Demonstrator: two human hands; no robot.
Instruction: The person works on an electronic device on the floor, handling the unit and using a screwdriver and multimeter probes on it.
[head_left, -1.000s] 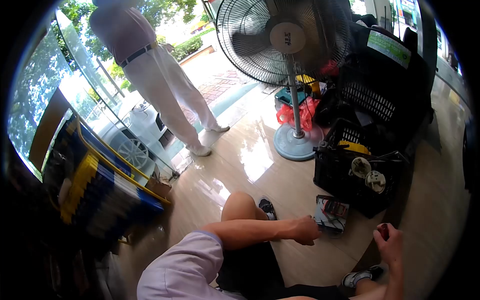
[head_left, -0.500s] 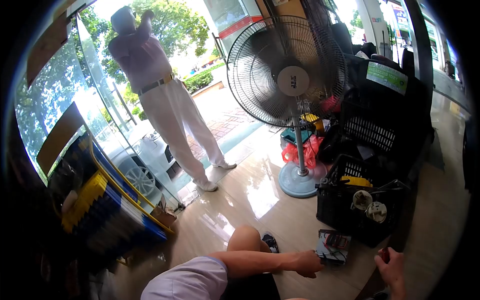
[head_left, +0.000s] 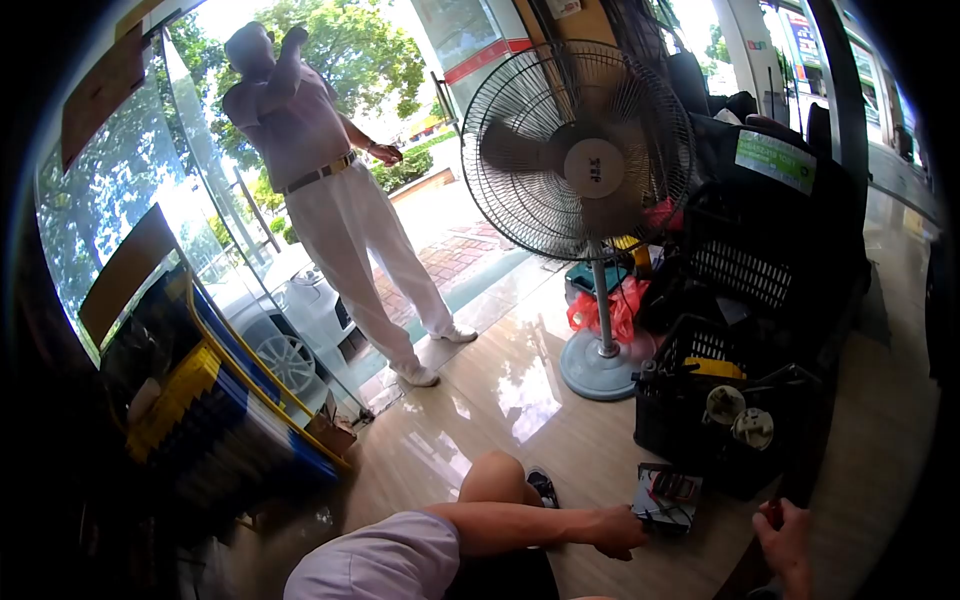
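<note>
Clearly, your right hand (head_left: 785, 538) grips a small, rounded red thing (head_left: 774, 514), partly hidden, right of a grey box (head_left: 672, 510); whether your left hand (head_left: 619, 532), beside the box, grips anything, I cannot tell.

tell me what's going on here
The person's right hand grips a small red object. The left hand is beside a flat pack with what looks like a multimeter on it; its grip is unclear. A black crate stands close by, near a pedestal fan. Another person stands by the glass door.
</note>
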